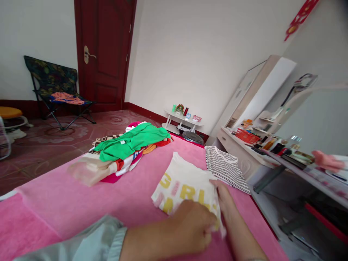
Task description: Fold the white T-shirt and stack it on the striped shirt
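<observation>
A white T-shirt point(178, 168) with yellow and pink lettering lies partly folded on a pink bedspread point(136, 206). My left hand point(191, 223) reaches across its near part, fingers closed on the hem near the lower right corner; motion blurs it slightly. At the shirt's right edge, my right hand point(224, 197) grips the fabric, its fingers partly hidden. Just beyond that hand rests a black-and-white striped garment point(225, 166), laid flat.
A heap of clothes with a green garment point(136, 139) on top lies at the bed's far left. To the right stands a dressing table point(239, 145) with a red basket point(247, 136) and bottles. A folding chair point(54, 83) is by the door point(106, 47).
</observation>
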The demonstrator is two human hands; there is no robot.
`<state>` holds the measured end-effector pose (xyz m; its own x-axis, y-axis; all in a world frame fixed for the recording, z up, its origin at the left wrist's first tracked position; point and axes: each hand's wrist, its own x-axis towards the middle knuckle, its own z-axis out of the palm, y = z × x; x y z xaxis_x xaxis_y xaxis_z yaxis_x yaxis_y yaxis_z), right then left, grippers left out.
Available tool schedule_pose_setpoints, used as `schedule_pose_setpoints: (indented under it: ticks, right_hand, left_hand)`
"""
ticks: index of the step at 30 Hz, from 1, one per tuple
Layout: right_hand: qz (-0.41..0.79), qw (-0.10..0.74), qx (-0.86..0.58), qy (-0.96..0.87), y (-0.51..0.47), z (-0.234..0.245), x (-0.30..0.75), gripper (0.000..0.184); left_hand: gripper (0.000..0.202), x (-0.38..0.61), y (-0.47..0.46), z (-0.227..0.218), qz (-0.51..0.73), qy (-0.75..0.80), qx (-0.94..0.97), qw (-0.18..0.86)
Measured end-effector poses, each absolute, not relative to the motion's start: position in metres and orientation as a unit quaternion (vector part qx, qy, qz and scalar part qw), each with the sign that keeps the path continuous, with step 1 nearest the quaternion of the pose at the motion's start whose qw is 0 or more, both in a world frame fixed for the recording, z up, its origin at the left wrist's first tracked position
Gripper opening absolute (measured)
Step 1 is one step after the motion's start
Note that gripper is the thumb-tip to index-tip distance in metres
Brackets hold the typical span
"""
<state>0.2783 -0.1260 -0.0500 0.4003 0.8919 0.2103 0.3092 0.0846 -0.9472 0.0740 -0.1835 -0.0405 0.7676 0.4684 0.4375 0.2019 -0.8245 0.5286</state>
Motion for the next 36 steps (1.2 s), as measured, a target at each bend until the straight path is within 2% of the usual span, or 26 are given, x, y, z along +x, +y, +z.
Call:
schedule_pose_setpoints:
  ticks: [2, 5, 6, 8, 11, 13, 15, 17, 19, 24, 26, 28, 30, 33, 36]
  right_hand:
    - [0.312, 0.595, -0.618, -0.408, -0.137, -0.069, 0.294, 0.060]
    - [0.362, 0.629, -0.576, -0.376, -0.139, -0.082, 0.300, 0.087]
    - [0.363, 0.632, -0.559, -0.395, -0.137, -0.083, 0.300, 0.088]
    - [0.334, 0.636, -0.536, -0.444, -0.131, -0.086, 0.299, 0.077]
    - [0.221, 0.641, -0.556, -0.480, -0.124, -0.094, 0.305, 0.059]
    - [0.132, 0.591, -0.611, -0.511, -0.123, -0.098, 0.312, 0.053]
    - [0.044, 0.499, -0.673, -0.545, -0.127, -0.097, 0.314, 0.050]
    - [-0.036, 0.426, -0.703, -0.568, -0.132, -0.092, 0.307, 0.049]
    - [-0.084, 0.393, -0.697, -0.594, -0.136, -0.086, 0.293, 0.050]
    - [0.038, 0.202, -0.654, -0.728, -0.144, -0.086, 0.253, 0.056]
    - [0.066, 0.168, -0.651, -0.737, -0.145, -0.090, 0.248, 0.056]
    - [0.061, 0.200, -0.648, -0.733, -0.144, -0.091, 0.251, 0.053]
    - [0.044, 0.271, -0.653, -0.706, -0.142, -0.090, 0.262, 0.041]
    - [0.009, 0.366, -0.700, -0.614, -0.136, -0.088, 0.287, 0.028]
    - [0.015, 0.369, -0.762, -0.531, -0.132, -0.089, 0.311, 0.023]
  left_hand:
    - [0.018, 0.082, -0.194, -0.057, 0.226, 0.150, 0.932, 0.242]
    - [0.023, 0.083, -0.199, -0.058, 0.216, 0.135, 0.932, 0.257]
    - [0.024, 0.081, -0.197, -0.054, 0.221, 0.144, 0.929, 0.260]
    - [0.026, 0.077, -0.189, -0.044, 0.231, 0.176, 0.924, 0.249]
    - [0.025, 0.069, -0.167, -0.039, 0.248, 0.243, 0.919, 0.185]
    - [0.028, 0.063, -0.148, -0.044, 0.243, 0.294, 0.915, 0.131]
    - [0.043, 0.058, -0.131, -0.055, 0.208, 0.343, 0.911, 0.095]
    - [0.058, 0.053, -0.117, -0.068, 0.159, 0.373, 0.910, 0.089]
    - [0.064, 0.051, -0.111, -0.078, 0.126, 0.376, 0.914, 0.092]
    - [0.067, 0.054, -0.111, -0.089, 0.112, 0.373, 0.919, 0.058]
    - [0.066, 0.055, -0.112, -0.090, 0.113, 0.375, 0.919, 0.050]
    - [0.063, 0.056, -0.113, -0.090, 0.122, 0.377, 0.917, 0.043]
    - [0.059, 0.057, -0.114, -0.087, 0.141, 0.370, 0.917, 0.042]
    - [0.039, 0.058, -0.120, -0.073, 0.173, 0.337, 0.923, 0.073]
    - [0.026, 0.060, -0.131, -0.055, 0.173, 0.318, 0.925, 0.116]
